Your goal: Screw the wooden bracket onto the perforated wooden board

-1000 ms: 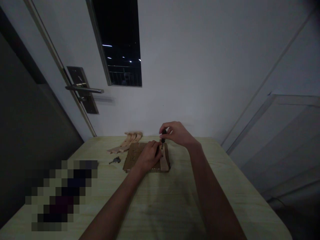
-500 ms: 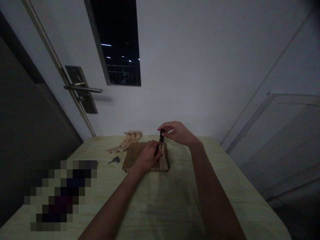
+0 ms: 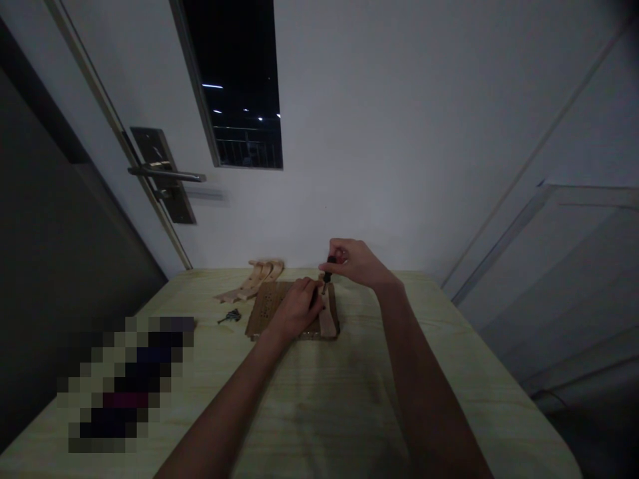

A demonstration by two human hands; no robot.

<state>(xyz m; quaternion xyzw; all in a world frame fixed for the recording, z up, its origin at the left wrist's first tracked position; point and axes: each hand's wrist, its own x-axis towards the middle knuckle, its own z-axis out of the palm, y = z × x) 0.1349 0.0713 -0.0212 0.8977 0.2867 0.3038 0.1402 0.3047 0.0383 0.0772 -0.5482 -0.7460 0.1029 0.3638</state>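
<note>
My right hand (image 3: 355, 261) is closed around the black handle of a screwdriver (image 3: 328, 274). The screwdriver leans a little, and its shaft points down at a pale curved wooden piece (image 3: 327, 321). That piece lies along the right side of a brown slatted wooden board (image 3: 264, 309). Across the board rests my left hand (image 3: 300, 306), its fingers bent and pressed on the left edge of the curved piece. A dark gap shows beside those fingers; I cannot make out what it is. Whether the screwdriver tip sits in a screw is too small to tell.
Several similar pale wooden pieces (image 3: 257, 278) lie behind and left of the board. A small pile of screws (image 3: 230, 316) is on the table (image 3: 299, 412). A blurred-out object (image 3: 132, 382) lies at the left. A white door with a metal handle (image 3: 167, 175) stands behind the table.
My right hand has turned at the fingers, and the screwdriver, nearly upright before, now leans with its top to the right. My left hand has stayed on the board.
</note>
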